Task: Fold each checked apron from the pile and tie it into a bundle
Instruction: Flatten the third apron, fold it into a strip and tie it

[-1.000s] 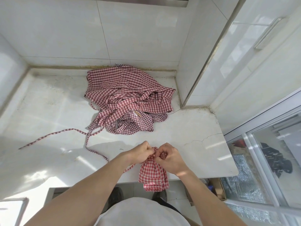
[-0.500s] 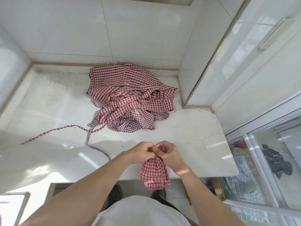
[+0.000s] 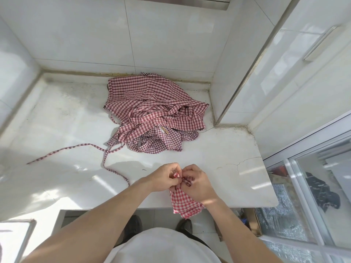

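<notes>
A folded red-and-white checked apron (image 3: 185, 203) hangs over the counter's front edge. Both hands meet at its top end. My left hand (image 3: 164, 178) pinches a strap end of it, and my right hand (image 3: 198, 185) grips the straps wound round the fold. Farther back on the white counter (image 3: 57, 130) lies a loose pile of darker checked aprons (image 3: 153, 112), apart from both hands. One long strap (image 3: 64, 149) trails from the pile to the left, and another strap (image 3: 114, 170) runs toward my left forearm.
Tiled walls close the counter at the back and left. A white cabinet (image 3: 275, 73) with a bar handle stands at the right. A glass sliding door (image 3: 319, 196) is at the lower right. My feet and a cardboard box (image 3: 252, 223) are on the floor below.
My hands have stayed at the top of the folded apron and shifted slightly. My fingers have reworked the strap ends. The pile has not moved.
</notes>
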{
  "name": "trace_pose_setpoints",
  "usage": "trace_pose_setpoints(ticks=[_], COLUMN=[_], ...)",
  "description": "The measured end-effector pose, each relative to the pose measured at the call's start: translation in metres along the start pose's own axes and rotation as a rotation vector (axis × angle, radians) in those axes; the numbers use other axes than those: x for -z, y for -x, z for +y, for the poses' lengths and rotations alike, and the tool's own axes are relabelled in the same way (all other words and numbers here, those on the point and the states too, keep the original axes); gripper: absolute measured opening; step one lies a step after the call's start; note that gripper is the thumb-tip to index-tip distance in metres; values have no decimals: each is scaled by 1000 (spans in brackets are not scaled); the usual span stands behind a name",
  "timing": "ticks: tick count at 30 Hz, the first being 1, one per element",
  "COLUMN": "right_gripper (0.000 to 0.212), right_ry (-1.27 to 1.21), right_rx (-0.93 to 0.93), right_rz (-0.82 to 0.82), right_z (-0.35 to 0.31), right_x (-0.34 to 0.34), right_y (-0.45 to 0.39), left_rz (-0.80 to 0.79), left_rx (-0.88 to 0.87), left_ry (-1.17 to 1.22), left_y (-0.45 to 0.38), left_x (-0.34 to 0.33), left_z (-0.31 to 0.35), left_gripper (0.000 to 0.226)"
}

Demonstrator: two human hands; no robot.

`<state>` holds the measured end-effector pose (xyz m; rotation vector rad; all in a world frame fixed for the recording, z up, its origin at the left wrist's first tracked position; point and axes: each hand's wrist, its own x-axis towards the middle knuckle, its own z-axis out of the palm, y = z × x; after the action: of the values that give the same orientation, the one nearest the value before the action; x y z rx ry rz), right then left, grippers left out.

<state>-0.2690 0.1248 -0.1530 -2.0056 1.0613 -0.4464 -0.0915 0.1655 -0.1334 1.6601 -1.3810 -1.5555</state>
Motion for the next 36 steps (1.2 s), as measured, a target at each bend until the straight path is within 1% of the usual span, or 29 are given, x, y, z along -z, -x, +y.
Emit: trace_pose_setpoints(ticks=[4,7,10,12,14,16,20,23,26,28,29,31,33,36], right_gripper=[15,11,7,4,5,9,9,8,7,8,9,8,5,21], right_ry=[14,27,26,-2,-9,-15,-9,27,28,50,60,101,159,174], right_rx=[51,58,47,32,-31,-115,-202,-213,-203,-182,-172,-155,-116,-34], right_rz=[-40,-32,5,25,47,63,24,-65,-168,-192,-198,-201,-126,56], right_z=[1,-2,-7,-10,-12,-14,-19,-19,-17,-15,-14,-12,-10,-10], right_x=[1,0,-2,-6,-10,-12,-9,-4,2,5,6,6,2,-3], right_y=[-3,-4,-2,-2,-3,-5,-9,-12,-13,-13,-13,-12,-6,4], left_rz=[-50,-20,65,163,292,379,423,423,390,362,357,347,316,265], left_rx=[7,-4,-26,-44,-86,-149,-247,-271,-242,-216,-193,-108,14,188], left_ry=[-26,-41,-64,-102,-143,-163,-269,-370,-468,-552,-552,-440,-306,-150], left_y=[2,4,4,5,6,6,7,10,14,15,15,11,7,2], left_x=[6,7,7,6,3,-1,-8,-13,-11,-10,-11,-12,-10,-2], left_z=[2,1,-3,-4,-3,-2,-7,-9,-6,-2,-1,-1,0,1], left_gripper=[18,17,17,23,28,29,25,18,10,12,16,20,20,10])
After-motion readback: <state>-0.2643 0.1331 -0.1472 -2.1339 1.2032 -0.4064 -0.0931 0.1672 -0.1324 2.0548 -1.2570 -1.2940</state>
